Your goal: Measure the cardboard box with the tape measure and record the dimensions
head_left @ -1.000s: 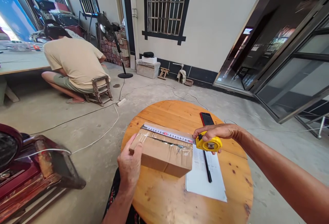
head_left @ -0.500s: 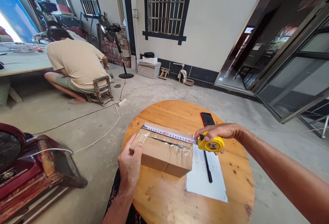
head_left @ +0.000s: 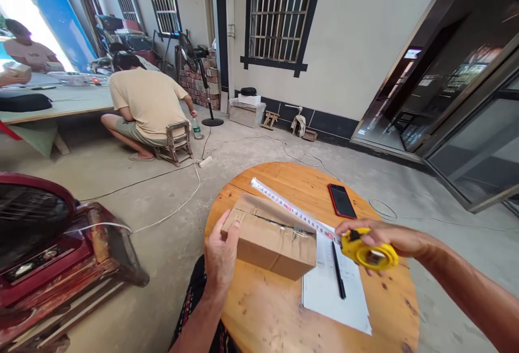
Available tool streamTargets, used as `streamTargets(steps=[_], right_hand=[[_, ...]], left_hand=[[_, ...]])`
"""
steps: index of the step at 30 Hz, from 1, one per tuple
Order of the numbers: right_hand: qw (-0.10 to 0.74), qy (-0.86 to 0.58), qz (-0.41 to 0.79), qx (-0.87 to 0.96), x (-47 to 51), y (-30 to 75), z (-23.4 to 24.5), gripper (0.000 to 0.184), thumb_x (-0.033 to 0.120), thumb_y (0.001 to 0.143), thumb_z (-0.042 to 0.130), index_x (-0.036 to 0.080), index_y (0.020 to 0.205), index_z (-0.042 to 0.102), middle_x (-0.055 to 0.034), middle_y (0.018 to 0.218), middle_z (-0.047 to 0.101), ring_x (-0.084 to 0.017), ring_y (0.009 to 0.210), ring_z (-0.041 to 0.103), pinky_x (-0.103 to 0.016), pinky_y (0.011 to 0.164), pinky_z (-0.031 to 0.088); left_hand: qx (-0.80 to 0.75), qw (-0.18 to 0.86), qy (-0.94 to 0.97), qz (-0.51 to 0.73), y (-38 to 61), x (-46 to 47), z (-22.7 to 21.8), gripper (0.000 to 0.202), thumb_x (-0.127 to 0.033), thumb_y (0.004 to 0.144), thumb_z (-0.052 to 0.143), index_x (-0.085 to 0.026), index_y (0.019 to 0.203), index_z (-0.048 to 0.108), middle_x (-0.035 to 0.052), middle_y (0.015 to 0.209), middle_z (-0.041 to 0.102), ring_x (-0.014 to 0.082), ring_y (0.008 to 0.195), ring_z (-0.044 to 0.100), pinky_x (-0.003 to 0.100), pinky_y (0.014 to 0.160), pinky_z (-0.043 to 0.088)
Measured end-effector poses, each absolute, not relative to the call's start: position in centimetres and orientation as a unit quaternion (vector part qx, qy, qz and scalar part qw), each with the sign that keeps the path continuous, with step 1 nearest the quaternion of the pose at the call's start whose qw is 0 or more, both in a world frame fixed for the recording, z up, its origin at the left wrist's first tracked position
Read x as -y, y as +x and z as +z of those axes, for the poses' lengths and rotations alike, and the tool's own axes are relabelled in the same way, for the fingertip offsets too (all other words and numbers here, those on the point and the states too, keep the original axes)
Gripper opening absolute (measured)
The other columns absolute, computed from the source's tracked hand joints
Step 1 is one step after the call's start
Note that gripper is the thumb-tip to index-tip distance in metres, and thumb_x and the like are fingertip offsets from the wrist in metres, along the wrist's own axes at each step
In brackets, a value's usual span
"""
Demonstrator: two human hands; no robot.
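My left hand (head_left: 222, 250) grips the left end of a brown cardboard box (head_left: 275, 237), thumb on its top and fingers behind. The box has dark tape and clear tape along its top. In my right hand (head_left: 379, 239) is a yellow tape measure (head_left: 370, 251), its blade (head_left: 294, 210) drawn out to the upper left, above the box's far edge. The blade's free end hangs clear of the box's far left corner. Under the right hand, white sheets of paper (head_left: 338, 304) lie on the table with a black pen (head_left: 338, 271) across them.
The round wooden table (head_left: 259, 315) carries a red-edged phone (head_left: 341, 200) near its far right. A person in a beige shirt (head_left: 148, 101) sits on a low chair (head_left: 178, 145) by a long table. A standing fan (head_left: 206, 82) and a dark red machine (head_left: 36, 239) are around me.
The tape's blade has lifted off the box top and swung away past its far edge. My right hand has moved right and down with the tape measure. The view has turned left.
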State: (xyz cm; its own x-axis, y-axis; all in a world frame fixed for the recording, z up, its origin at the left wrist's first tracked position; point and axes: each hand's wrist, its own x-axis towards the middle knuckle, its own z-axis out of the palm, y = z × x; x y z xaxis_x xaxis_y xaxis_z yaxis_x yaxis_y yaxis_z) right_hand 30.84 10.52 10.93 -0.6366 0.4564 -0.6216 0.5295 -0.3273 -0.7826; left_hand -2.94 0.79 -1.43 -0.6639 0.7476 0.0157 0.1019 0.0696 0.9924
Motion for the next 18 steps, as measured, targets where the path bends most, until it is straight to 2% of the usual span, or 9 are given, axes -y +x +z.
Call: streamTargets(steps=[2,5,8,12,15,18], right_hand=[[0.024,0.421,-0.714,-0.559,-8.4,32.0,10.1,0.066,0.051,0.068,0.071,0.021,0.124,0.053,-0.0071,0.089,0.070,-0.026,0.067,0.072,-0.033,0.053,0.054],[-0.024,0.436,-0.726,-0.532,-5.4,33.5,8.3,0.072,0.058,0.066,0.072,0.023,0.126,0.054,-0.0078,0.092,0.070,-0.026,0.070,0.072,-0.037,0.060,0.054],[-0.088,0.422,-0.743,-0.511,-3.3,33.9,6.7,0.071,0.059,0.067,0.071,0.023,0.126,0.054,-0.0081,0.093,0.069,-0.026,0.074,0.071,-0.038,0.066,0.053],[-0.158,0.370,-0.745,-0.532,-2.7,32.0,5.0,0.061,0.057,0.074,0.067,0.024,0.124,0.053,-0.0083,0.100,0.066,-0.025,0.078,0.071,-0.035,0.064,0.052],[-0.189,0.369,-0.735,-0.536,-3.1,29.8,3.9,0.062,0.057,0.075,0.067,0.024,0.124,0.049,-0.0056,0.093,0.065,-0.025,0.078,0.071,-0.032,0.061,0.052],[-0.192,0.375,-0.734,-0.532,-3.2,28.3,3.2,0.063,0.058,0.074,0.067,0.024,0.123,0.047,-0.0050,0.092,0.065,-0.025,0.077,0.072,-0.031,0.058,0.052]], left_hand=[[-0.663,0.276,0.317,0.620,-3.0,-0.5,-1.3,0.057,-0.044,0.082,0.059,-0.015,0.131,0.060,0.0082,0.101,0.074,0.0248,0.092,0.068,0.034,0.081,0.054],[-0.638,0.295,0.335,0.627,-3.1,0.1,-1.2,0.056,-0.046,0.087,0.055,-0.018,0.135,0.056,0.0098,0.119,0.069,0.0273,0.111,0.063,0.039,0.096,0.050],[-0.599,0.307,0.359,0.646,-3.4,0.9,-2.3,0.057,-0.047,0.089,0.052,-0.021,0.139,0.050,0.0093,0.142,0.055,0.0276,0.132,0.049,0.040,0.110,0.038],[-0.516,0.349,0.370,0.689,-4.1,1.4,-5.0,0.073,-0.046,0.087,0.058,-0.019,0.150,0.033,0.0110,0.155,0.038,0.0282,0.143,0.034,0.040,0.116,0.032],[-0.504,0.385,0.371,0.679,-4.5,1.5,-6.1,0.076,-0.047,0.086,0.058,-0.016,0.150,0.031,0.0135,0.152,0.042,0.0298,0.140,0.038,0.042,0.114,0.035],[-0.507,0.405,0.394,0.651,-4.5,1.7,-5.6,0.070,-0.047,0.086,0.058,-0.013,0.144,0.041,0.0148,0.141,0.054,0.0315,0.133,0.048,0.043,0.108,0.042]])
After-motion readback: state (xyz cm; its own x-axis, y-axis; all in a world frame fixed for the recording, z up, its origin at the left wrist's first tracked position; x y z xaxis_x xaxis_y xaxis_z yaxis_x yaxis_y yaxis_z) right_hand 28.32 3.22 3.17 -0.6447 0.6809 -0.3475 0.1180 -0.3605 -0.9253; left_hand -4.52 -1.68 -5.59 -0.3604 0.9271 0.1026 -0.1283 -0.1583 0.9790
